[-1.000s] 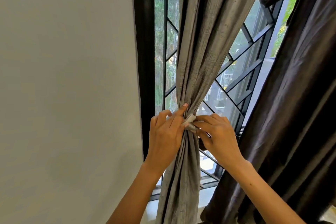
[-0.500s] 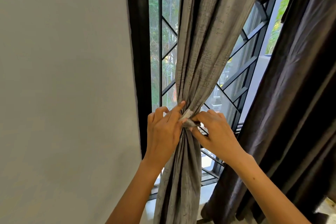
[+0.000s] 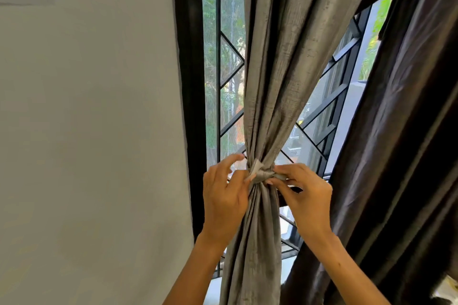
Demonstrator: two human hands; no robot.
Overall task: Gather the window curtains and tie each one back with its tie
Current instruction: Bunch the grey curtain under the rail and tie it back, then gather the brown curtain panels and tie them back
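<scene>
So: grey curtain [image 3: 277, 62] is bunched to a narrow waist right btwn the two hands, w/ its tie [image 3: 261, 173], same grey fabric, knotted round the bundle at fingertip level. Fabric has a slubby sheen, fans wide above the knot, falls in tight vertical pleats below it, past both wrists. Left hand [image 3: 224, 199] sits just left of the knot: thumb and a curled finger pinch the short pale tie end, index lifted and part-straight above it, not touching. Right hand [image 3: 307, 195] is just right of the knot, thumb and fingers curled, pinching the other tie end, which pokes out flat under its fingertips. Dark brown curtain [image 3: 406, 143] hangs loose beyond the right hand. Black window grille [image 3: 218, 82] stands behind the fingers; white wall [image 3: 86, 131] left of the left hand.
</scene>
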